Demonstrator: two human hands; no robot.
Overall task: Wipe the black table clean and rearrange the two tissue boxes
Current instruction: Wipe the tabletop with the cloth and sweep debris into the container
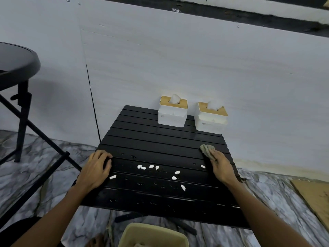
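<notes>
A low black slatted table (151, 145) stands against the white wall. Two white tissue boxes with wooden lids sit side by side at its far edge, one on the left (172, 116) and one on the right (210, 120). Several small white scraps (177, 172) and dark crumbs lie scattered on the near slats. My right hand (221, 166) presses a grey-green cloth (207, 150) flat on the table's right side. My left hand (97, 168) rests on the table's left edge, fingers curled, holding nothing I can see.
A beige bin (153, 236) stands on the marble-patterned floor just below the table's near edge. A black round stool (16, 66) with crossed legs is at the left. Brown cardboard (315, 196) lies on the floor at the right.
</notes>
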